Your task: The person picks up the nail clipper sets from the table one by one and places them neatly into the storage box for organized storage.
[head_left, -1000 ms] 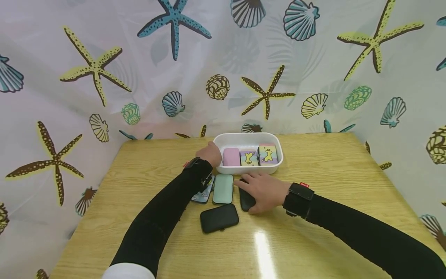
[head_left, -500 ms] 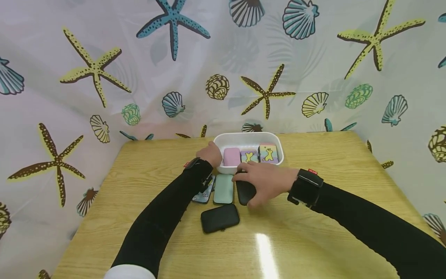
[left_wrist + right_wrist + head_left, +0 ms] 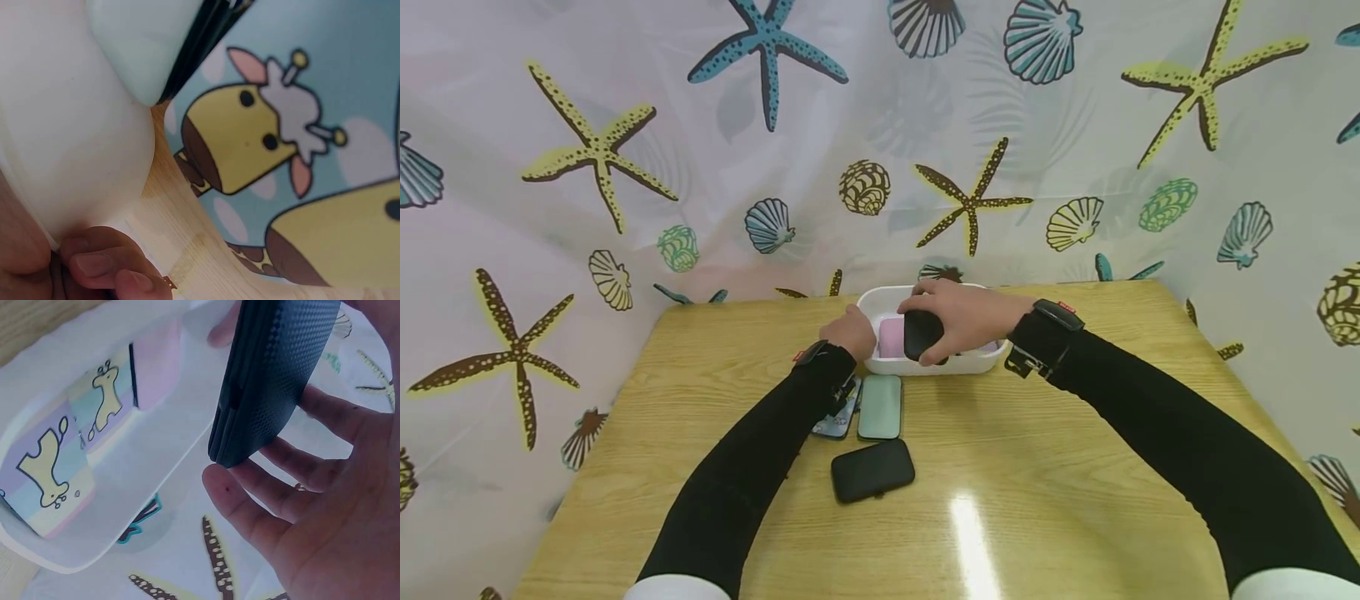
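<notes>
My right hand (image 3: 966, 315) holds a small black case (image 3: 921, 333) over a white plastic bin (image 3: 973, 367). The right wrist view shows the textured side of that case, tilted on edge, with fingers and thumb around it. At the bin's left end, my left hand (image 3: 850, 332) grips the rim, its fingers curled in the left wrist view. Inside the bin lie a pink case (image 3: 891, 337) and two pastel giraffe cases; one giraffe case (image 3: 103, 406) sits beside the other giraffe case (image 3: 47, 462). In the head view, my right hand hides much of these.
In front of the bin lie a mint-green case (image 3: 880, 407) and a blue giraffe-print case (image 3: 837, 418), partly behind my left forearm. Nearer me is another black case (image 3: 872, 471). A curtain printed with starfish and shells (image 3: 865, 187) stands behind the wooden table (image 3: 1075, 483).
My right hand has lifted the black case off the table and carried it away from me, over the bin. My left hand stays on the rim.
</notes>
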Available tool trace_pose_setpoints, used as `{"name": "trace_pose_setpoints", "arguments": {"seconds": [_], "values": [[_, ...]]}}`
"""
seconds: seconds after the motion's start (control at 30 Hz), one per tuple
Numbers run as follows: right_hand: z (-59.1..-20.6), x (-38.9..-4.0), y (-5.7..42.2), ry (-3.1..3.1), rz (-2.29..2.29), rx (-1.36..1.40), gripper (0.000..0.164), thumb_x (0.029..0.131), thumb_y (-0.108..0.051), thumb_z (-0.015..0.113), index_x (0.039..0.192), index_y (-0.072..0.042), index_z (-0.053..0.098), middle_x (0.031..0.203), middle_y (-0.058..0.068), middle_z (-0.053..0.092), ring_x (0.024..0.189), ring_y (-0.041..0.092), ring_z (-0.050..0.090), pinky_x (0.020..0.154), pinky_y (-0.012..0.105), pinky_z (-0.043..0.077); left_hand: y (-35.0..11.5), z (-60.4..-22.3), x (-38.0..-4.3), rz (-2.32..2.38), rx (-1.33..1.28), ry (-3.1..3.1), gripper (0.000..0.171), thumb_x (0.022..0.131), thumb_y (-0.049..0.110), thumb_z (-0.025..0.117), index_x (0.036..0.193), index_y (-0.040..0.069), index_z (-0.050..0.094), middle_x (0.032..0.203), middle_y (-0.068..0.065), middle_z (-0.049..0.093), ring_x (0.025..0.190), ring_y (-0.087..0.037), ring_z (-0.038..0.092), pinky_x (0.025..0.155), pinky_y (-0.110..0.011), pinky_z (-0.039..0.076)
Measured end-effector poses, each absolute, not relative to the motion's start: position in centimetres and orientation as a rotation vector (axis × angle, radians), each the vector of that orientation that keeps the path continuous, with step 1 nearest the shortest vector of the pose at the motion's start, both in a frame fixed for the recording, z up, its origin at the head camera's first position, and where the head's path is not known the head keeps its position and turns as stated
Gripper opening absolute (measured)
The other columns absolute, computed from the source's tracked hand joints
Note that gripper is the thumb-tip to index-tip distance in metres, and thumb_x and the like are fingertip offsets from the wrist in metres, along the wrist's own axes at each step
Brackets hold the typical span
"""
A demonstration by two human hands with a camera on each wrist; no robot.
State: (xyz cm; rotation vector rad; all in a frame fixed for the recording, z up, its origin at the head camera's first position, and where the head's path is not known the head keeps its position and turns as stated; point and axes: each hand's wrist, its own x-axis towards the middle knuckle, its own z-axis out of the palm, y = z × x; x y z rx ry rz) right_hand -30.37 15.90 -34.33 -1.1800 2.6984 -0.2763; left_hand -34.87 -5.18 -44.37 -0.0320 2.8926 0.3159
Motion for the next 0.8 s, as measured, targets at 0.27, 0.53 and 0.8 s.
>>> {"name": "trace_pose_setpoints", "arguments": {"seconds": [0.27, 0.53, 0.8], "values": [[-35.6, -34.0, 15.9, 2.663, -0.277, -1.064, 0.079, 0.081, -0.050, 0.078, 0.147, -0.016, 0.050, 0.142, 0.014, 0.046, 0.110, 0.026, 0.053, 0.090, 0.040, 0.049, -4.9, -44.3, -34.7, 0.306, -0.040, 2.885, 0.053, 0.103, 0.027, 0.049, 0.144, -0.004, 0.035, 0.107, -0.016, 0.068, 0.088, -0.027, 0.065, 0.085, -0.042, 0.053], [-37.6, -36.0, 15.1, 2.605, -0.156, -0.911, 0.081, 0.082, -0.048, 0.078, 0.148, -0.012, 0.049, 0.148, 0.017, 0.047, 0.129, 0.031, 0.049, 0.105, 0.046, 0.043, -5.0, -43.9, -34.5, 0.316, -0.035, 2.888, 0.053, 0.103, 0.026, 0.049, 0.145, -0.005, 0.035, 0.106, -0.017, 0.068, 0.086, -0.027, 0.065, 0.082, -0.042, 0.053], [-39.8, -37.1, 14.8, 2.604, -0.029, -0.901, 0.078, 0.078, -0.051, 0.080, 0.144, -0.017, 0.056, 0.139, 0.013, 0.053, 0.121, 0.027, 0.053, 0.105, 0.042, 0.043, -5.1, -43.9, -34.5, 0.317, -0.042, 2.887, 0.052, 0.104, 0.027, 0.047, 0.144, -0.004, 0.035, 0.108, -0.018, 0.068, 0.088, -0.028, 0.065, 0.083, -0.041, 0.052]]}}
